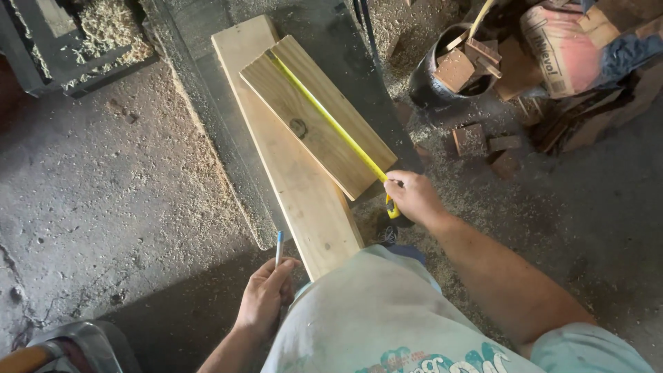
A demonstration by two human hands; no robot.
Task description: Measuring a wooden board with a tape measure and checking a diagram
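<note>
Brimming black bucket (431, 86), probably wood offcuts (464, 63).

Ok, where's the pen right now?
In the head view, the pen is in the left hand, lower centre, just left of the long plank.

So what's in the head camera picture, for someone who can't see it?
A person's right hand holds a yellow tape measure stretched along a short wooden board lying on a longer plank. Their left hand holds a blue pen. Sawdust covers the concrete floor.
</note>
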